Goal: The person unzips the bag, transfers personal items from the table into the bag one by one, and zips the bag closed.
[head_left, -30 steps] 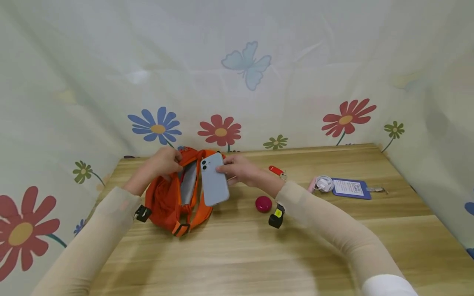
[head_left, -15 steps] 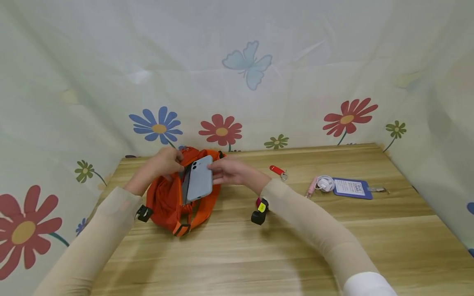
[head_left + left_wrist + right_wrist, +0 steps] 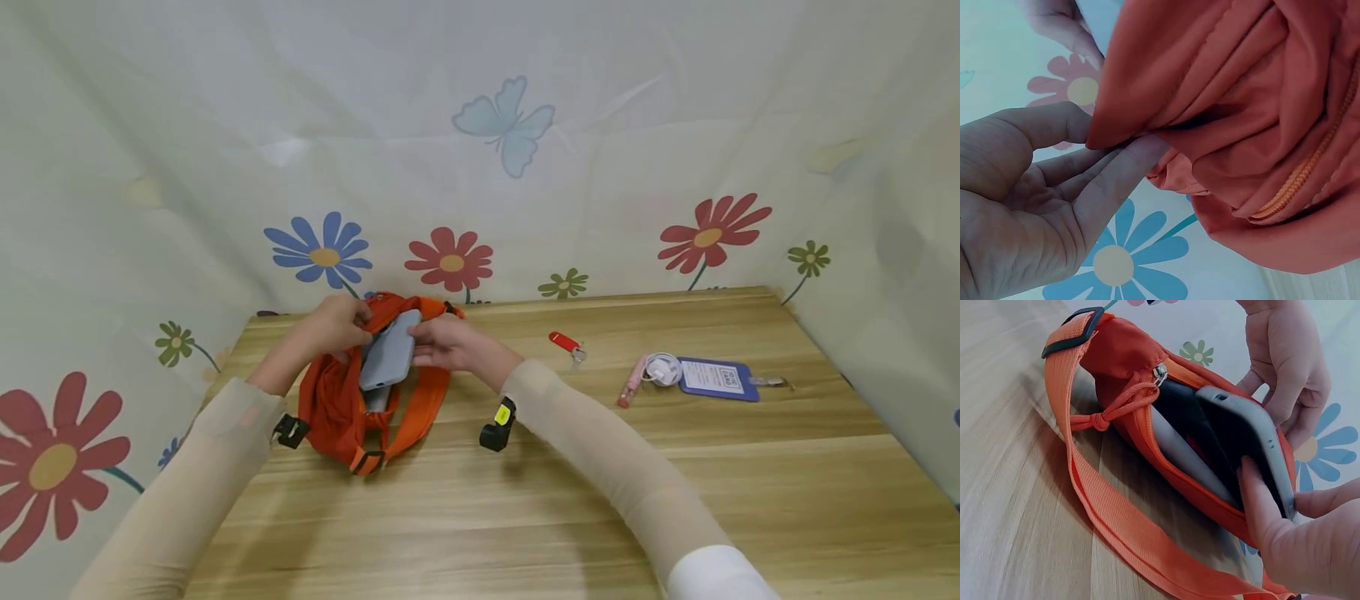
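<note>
Landmark: orange bag (image 3: 330,408). Well to its right on the worktop (image 3: 480,517), a white card (image 3: 705,376) is seen in a blue holder (image 3: 752,392). At the card's right end, a boxed print; "CARD" can be made out there, the line above it not read with certainty. Smaller rows left of the box: too fine to be read. Near the bag's right side, a yellow label (image 3: 503,414) is borne by a black wrist device (image 3: 494,438); its marks cannot be read.
</note>
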Available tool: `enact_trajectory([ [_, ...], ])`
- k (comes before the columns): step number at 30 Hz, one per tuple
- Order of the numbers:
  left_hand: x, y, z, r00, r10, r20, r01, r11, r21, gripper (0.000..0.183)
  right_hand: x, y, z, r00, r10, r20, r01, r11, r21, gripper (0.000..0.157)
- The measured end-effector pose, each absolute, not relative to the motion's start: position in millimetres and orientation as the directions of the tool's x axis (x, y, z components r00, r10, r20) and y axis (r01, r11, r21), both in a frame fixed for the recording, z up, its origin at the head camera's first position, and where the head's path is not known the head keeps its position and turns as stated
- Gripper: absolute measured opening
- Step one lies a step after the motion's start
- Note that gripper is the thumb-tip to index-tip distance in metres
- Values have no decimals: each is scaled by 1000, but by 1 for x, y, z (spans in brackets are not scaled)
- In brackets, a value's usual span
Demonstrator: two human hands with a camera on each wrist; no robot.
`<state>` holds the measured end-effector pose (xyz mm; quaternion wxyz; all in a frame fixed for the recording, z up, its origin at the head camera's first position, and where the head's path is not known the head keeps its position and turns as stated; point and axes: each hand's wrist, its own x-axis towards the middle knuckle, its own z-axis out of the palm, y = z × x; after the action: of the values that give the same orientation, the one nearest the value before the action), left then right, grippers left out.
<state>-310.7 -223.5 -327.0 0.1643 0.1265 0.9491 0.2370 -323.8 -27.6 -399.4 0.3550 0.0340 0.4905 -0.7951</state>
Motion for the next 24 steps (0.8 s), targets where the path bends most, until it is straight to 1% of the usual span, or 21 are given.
enact_trajectory([
  [6, -310, -221, -329, -912, 326, -251, 164, 847, 506, 38, -323, -32, -401, -743, -521, -419, 580, -191, -792, 47],
  [10, -310, -218, -330, -910, 332, -249, 166, 840, 516, 41, -324, -34, -399, -738, -518, -432, 597, -206, -775, 48],
  [14, -311, -215, -332, -913, 335, -234, 178, 840, 512, 38, -325, -40, -398, -728, -532, -433, 613, -221, -758, 50],
  [18, -311, -210, -334, -911, 352, -213, 204, 836, 509, 37, -326, -50, -400, -722, -546, -425, 606, -203, -769, 48],
  [24, -314, -200, -337, -902, 402, -156, 297, 842, 450, 36, -327, -55, -407, -749, -524, -406, 550, -150, -822, 44],
])
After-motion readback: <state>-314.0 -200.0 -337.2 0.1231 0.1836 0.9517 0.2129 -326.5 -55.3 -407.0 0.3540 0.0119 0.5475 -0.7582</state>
